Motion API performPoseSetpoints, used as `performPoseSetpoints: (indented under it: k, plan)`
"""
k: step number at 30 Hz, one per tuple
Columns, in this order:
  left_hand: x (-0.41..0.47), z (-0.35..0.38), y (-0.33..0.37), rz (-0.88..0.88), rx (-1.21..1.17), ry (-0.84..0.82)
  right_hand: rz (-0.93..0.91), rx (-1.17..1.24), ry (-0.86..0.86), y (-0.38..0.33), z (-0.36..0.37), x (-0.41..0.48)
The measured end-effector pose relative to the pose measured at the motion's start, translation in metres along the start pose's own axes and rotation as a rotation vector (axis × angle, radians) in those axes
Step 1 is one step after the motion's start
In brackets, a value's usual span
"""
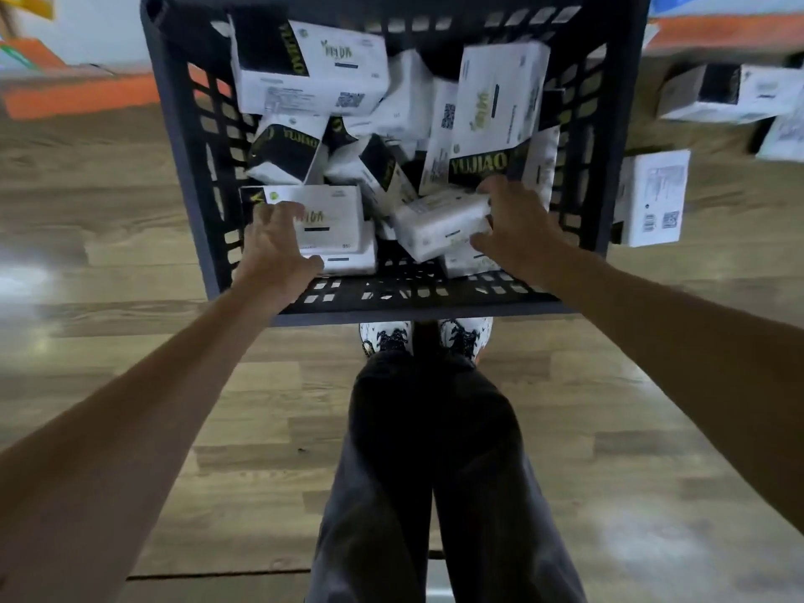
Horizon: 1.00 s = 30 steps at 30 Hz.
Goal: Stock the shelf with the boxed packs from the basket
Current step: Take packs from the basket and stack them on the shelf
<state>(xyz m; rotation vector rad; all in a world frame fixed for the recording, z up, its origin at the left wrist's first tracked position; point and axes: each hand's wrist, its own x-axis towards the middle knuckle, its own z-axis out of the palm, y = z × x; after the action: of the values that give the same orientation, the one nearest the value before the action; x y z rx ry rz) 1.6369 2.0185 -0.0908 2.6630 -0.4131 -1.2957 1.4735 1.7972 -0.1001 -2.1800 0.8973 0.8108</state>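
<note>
both hands reach into the dark slatted plastic basket (182,176) from its near side. the left hand (278,241) lies with fingers spread and lightly bent over a flat white boxed pack with a black band and yellow-green lettering (335,211), thumb at the pack's near edge; whether the grip has clenched on it i cannot tell. the right hand (517,228) has its grip grasping a tilted white boxed pack (439,224), fingers over its far end and thumb under its near corner.

more white-and-black packs (313,67) lie jumbled in the basket, leaning on each other at all angles and crowding the two being handled; one tall pack (496,106) stands on end just beyond the right hand's fingers. another pack sits under the left one.

the basket rests on a wood-plank floor (130,211). to the right of it, outside its wall, several similar white packs (657,198) sit, blurred. orange strips (82,97) show on the floor at the far left and right. the person's dark trousers (430,450) and patterned white shoes (387,337) stand right behind the basket.
</note>
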Motion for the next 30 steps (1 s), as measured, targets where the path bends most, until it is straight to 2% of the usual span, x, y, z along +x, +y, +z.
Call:
performPoseSetpoints:
  k: [2,7,11,13,16,19,21,26,30]
  plan:
    - [0.005,0.006,-0.002,0.062,0.09,0.014,-0.044,-0.064,0.012,0.002,0.011,0.004]
    - [0.018,0.008,-0.008,0.131,0.332,0.07,-0.038,-0.166,0.369,0.003,0.006,0.01]
    - [0.03,0.004,-0.022,0.103,0.438,0.093,-0.237,-0.36,0.309,0.012,-0.006,0.027]
    - [0.038,0.007,-0.029,0.122,0.491,0.099,-0.194,-0.375,0.38,0.01,-0.008,0.036]
    - [0.048,0.018,-0.033,0.16,0.579,0.163,0.155,-0.133,0.548,0.0,-0.016,0.052]
    - [0.054,0.024,-0.033,0.149,0.62,0.228,0.408,0.376,0.366,-0.001,-0.021,0.07]
    - [0.053,0.021,-0.034,0.17,0.634,0.225,0.462,0.594,0.293,0.003,-0.018,0.078]
    - [0.021,-0.006,-0.027,0.193,0.609,0.224,0.454,0.637,0.274,-0.001,-0.029,0.057]
    - [-0.024,-0.054,0.003,0.217,0.492,0.163,0.439,0.692,0.224,-0.018,-0.066,-0.002]
